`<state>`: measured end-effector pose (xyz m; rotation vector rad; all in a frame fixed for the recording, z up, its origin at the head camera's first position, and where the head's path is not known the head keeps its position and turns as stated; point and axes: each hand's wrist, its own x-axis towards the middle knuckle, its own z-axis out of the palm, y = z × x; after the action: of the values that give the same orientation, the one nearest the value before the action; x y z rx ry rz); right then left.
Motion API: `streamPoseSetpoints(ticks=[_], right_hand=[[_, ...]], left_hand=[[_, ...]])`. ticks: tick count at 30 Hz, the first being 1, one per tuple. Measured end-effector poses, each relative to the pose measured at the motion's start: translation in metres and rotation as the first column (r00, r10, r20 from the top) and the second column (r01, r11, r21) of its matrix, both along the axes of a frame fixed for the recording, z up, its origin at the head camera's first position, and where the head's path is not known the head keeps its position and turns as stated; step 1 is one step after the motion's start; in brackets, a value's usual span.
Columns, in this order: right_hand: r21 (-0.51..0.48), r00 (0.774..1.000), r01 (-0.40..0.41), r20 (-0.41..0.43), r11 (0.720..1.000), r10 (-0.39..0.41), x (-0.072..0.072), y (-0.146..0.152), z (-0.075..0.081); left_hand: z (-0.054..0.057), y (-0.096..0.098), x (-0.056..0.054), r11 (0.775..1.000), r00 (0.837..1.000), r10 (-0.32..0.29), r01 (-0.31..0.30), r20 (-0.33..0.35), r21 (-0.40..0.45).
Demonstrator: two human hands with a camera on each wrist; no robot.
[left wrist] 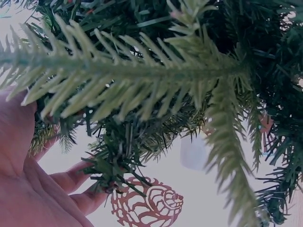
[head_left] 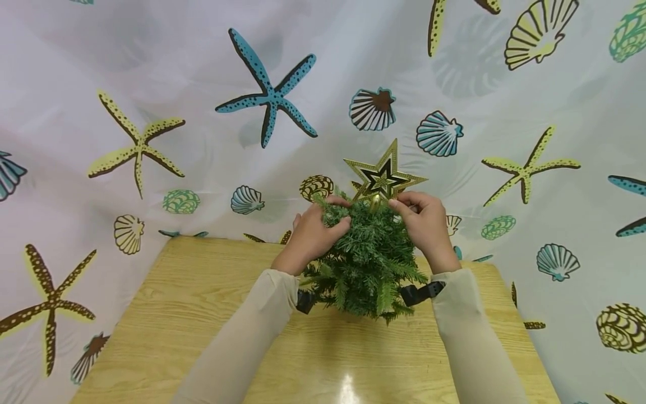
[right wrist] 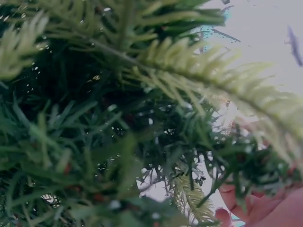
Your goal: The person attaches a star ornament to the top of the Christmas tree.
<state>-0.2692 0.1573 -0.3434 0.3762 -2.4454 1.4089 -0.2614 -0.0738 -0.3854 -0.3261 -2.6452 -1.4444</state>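
A small green artificial Christmas tree (head_left: 370,247) stands on the table, its branches filling both wrist views. On its top is a gold star tree topper (head_left: 382,178) with glittery edges, leaning slightly. My left hand (head_left: 315,233) reaches into the upper left branches, thumb and forefinger apart; in the left wrist view its fingers (left wrist: 78,184) stretch out beside the needles. On the other side my right hand (head_left: 424,221) pinches the star's lower right point between thumb and forefinger. Needles partly hide that hand in the right wrist view.
The light wooden table (head_left: 202,303) extends around the tree. Behind it hangs a white curtain (head_left: 313,33) printed with starfish and shells. A black wrist camera (head_left: 421,293) on the right sleeve sits close against the branches, and another (head_left: 305,301) is on the left.
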Motion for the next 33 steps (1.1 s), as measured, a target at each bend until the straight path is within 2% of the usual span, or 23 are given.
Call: streamPoseSetpoints(ticks=[11, 16, 24, 29, 33], right_hand=[[0.147, 1.000, 0.027, -0.004, 0.989, -0.027, 0.000, 0.001, -0.004], [0.142, 0.999, 0.032, -0.006, 0.989, -0.032, 0.000, 0.002, -0.006], [0.111, 1.000, 0.018, -0.023, 0.994, -0.016, 0.003, 0.004, -0.006], [0.114, 1.000, 0.004, -0.021, 0.993, -0.002, 0.004, 0.005, -0.004], [0.079, 1.000, 0.002, -0.031, 0.997, 0.000, 0.007, 0.010, -0.002]], left_hand=[[0.002, 0.002, 0.000, 1.000, 1.000, -0.013, 0.013, -0.010, -0.024], [0.002, 0.002, 0.000, 0.999, 1.000, -0.023, 0.023, 0.005, 0.022], [0.004, 0.003, 0.002, 0.983, 0.990, -0.093, 0.074, 0.110, 0.165], [0.006, -0.002, -0.002, 0.978, 0.987, -0.120, 0.099, 0.108, 0.184], [0.006, -0.011, -0.005, 0.975, 0.985, -0.134, 0.113, 0.104, 0.190]])
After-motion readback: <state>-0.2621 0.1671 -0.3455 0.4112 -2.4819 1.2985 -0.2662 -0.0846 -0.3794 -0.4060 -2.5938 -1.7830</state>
